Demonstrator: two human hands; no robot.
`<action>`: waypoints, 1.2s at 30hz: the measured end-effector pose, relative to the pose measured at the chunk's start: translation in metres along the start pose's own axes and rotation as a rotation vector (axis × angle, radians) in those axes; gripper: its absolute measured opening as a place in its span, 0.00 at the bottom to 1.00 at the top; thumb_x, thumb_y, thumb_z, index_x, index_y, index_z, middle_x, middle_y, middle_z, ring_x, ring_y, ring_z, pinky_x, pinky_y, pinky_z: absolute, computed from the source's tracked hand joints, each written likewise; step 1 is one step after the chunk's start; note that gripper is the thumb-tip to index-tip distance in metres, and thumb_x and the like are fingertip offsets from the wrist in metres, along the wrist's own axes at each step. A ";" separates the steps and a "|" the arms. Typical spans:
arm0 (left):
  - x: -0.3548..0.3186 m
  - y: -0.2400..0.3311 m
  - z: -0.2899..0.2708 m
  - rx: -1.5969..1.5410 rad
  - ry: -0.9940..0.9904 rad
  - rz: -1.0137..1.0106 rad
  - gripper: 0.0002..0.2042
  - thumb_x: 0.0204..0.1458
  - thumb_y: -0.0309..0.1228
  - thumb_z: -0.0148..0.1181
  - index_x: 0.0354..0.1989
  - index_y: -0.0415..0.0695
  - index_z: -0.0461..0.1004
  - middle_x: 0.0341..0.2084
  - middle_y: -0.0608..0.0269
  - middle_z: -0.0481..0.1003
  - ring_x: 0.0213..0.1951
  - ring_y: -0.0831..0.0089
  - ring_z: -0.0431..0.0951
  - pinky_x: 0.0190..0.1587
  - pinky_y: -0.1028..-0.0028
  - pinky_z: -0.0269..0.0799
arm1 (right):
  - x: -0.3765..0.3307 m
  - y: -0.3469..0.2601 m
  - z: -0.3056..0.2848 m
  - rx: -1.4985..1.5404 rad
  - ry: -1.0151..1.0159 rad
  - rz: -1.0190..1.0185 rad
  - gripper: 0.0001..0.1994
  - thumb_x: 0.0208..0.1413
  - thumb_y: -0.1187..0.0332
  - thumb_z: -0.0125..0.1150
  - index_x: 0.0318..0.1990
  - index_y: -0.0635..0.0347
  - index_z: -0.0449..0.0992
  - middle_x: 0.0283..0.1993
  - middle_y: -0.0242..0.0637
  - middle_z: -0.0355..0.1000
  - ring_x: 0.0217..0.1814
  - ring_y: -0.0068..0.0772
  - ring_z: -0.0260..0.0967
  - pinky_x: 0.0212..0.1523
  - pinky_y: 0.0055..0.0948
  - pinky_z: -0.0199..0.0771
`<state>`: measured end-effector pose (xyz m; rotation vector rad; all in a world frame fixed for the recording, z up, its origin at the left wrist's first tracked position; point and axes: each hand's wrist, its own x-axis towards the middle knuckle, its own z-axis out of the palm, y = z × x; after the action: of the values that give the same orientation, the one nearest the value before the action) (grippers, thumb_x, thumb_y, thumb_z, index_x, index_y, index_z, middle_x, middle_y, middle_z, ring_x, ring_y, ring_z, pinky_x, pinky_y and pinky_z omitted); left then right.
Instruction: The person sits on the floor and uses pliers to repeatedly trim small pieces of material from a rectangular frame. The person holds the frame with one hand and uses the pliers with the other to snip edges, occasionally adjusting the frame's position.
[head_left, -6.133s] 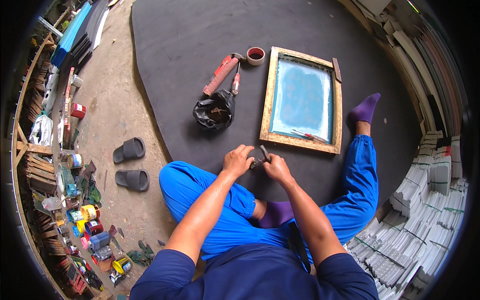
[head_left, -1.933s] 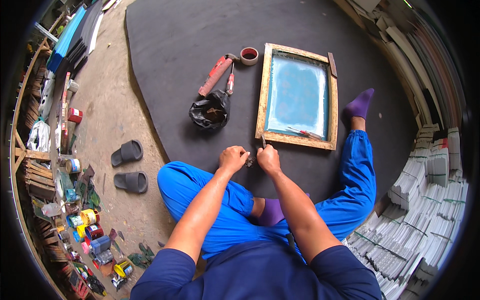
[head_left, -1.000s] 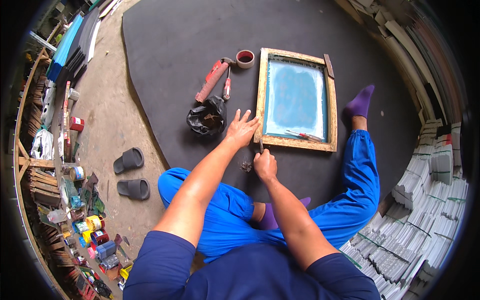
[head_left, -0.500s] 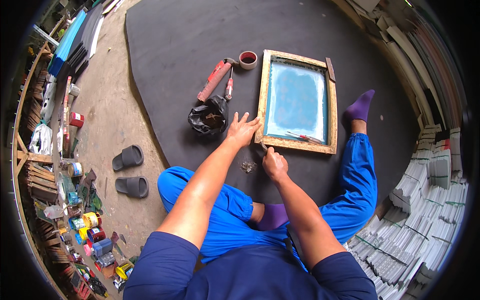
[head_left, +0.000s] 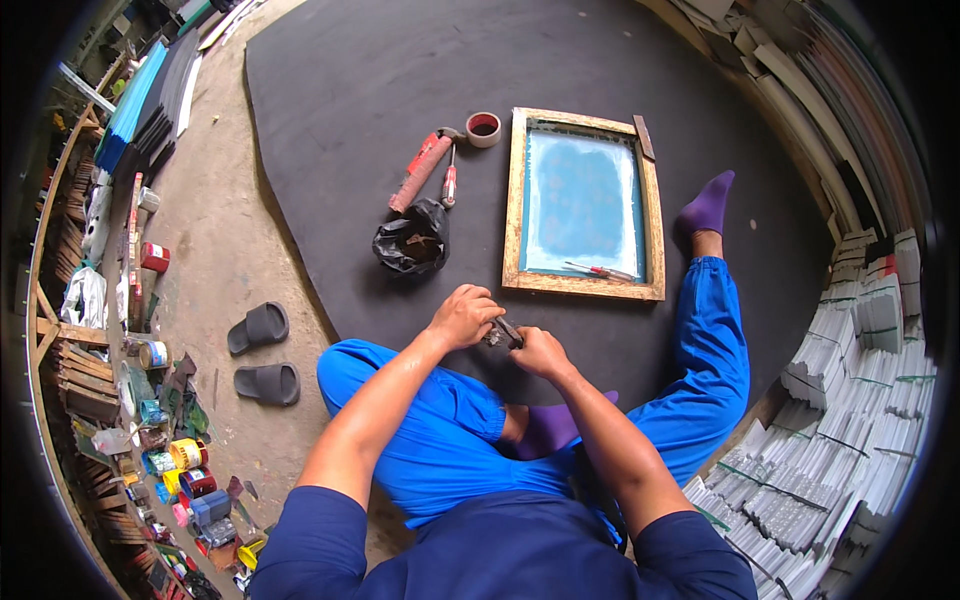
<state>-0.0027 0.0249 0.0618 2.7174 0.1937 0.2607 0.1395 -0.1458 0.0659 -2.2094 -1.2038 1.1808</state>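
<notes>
My right hand (head_left: 540, 352) is closed around a dark metal tool like pliers (head_left: 508, 331), whose exact kind is hard to make out. Its front end points up and left, toward my left hand (head_left: 465, 316). The fingers of that hand are bent and pinched at the tool's tip; anything small between them is too tiny to name. Just under the tool, a small heap of greyish bits (head_left: 492, 340) lies on the black mat, partly hidden. Beyond my hands rests a wooden-framed printing screen (head_left: 512, 215) with blue-coated mesh, and a red-handled screwdriver (head_left: 612, 273) lies across its near edge.
Left of the screen are a black plastic bag (head_left: 412, 240), another screwdriver (head_left: 449, 186), a red roller-like tool (head_left: 420, 172) and a tape roll (head_left: 484, 130). Black sandals (head_left: 266, 383) lie on the floor. Paint cans (head_left: 188, 454) line the left; bundled white stacks (head_left: 800, 480) fill the right.
My left hand has left the frame's edge, and its spread fingers have closed at the tool's tip. My right hand has drawn the tool away from the frame corner, toward me.
</notes>
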 end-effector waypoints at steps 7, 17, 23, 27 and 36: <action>-0.019 -0.002 0.008 0.041 0.026 -0.178 0.05 0.51 0.38 0.65 0.32 0.56 0.86 0.28 0.73 0.82 0.40 0.72 0.78 0.47 0.67 0.69 | 0.012 0.011 0.015 0.558 -0.477 0.189 0.19 0.59 0.66 0.61 0.57 0.60 0.74 0.39 0.44 0.79 0.39 0.37 0.80 0.37 0.36 0.80; -0.024 0.012 0.006 0.072 -0.289 -0.403 0.12 0.51 0.47 0.65 0.32 0.54 0.86 0.30 0.61 0.83 0.37 0.62 0.84 0.43 0.62 0.78 | 0.029 0.007 -0.024 1.422 -0.545 0.331 0.23 0.70 0.56 0.46 0.65 0.59 0.61 0.54 0.62 0.73 0.52 0.58 0.77 0.50 0.54 0.79; -0.025 0.010 0.008 0.052 -0.264 -0.424 0.12 0.50 0.46 0.66 0.32 0.52 0.85 0.30 0.61 0.83 0.38 0.61 0.84 0.42 0.61 0.79 | 0.048 0.008 -0.024 1.470 -0.557 0.289 0.23 0.71 0.56 0.44 0.65 0.60 0.59 0.54 0.63 0.72 0.51 0.57 0.78 0.46 0.49 0.83; -0.025 0.010 0.008 0.027 -0.241 -0.437 0.13 0.50 0.46 0.66 0.32 0.51 0.85 0.31 0.60 0.83 0.39 0.60 0.83 0.42 0.61 0.79 | 0.057 0.010 -0.019 1.509 -0.542 0.307 0.23 0.71 0.56 0.43 0.66 0.60 0.58 0.55 0.63 0.72 0.50 0.57 0.78 0.41 0.48 0.85; -0.022 0.009 0.010 -0.033 -0.229 -0.473 0.16 0.51 0.49 0.67 0.32 0.48 0.85 0.31 0.60 0.82 0.38 0.60 0.83 0.41 0.61 0.77 | 0.055 -0.011 -0.044 0.786 -0.243 0.425 0.13 0.64 0.63 0.52 0.46 0.65 0.74 0.27 0.44 0.74 0.21 0.37 0.72 0.18 0.36 0.71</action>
<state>-0.0209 0.0088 0.0529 2.5461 0.7393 -0.1808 0.1850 -0.0912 0.0715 -1.7588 -0.2196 1.7433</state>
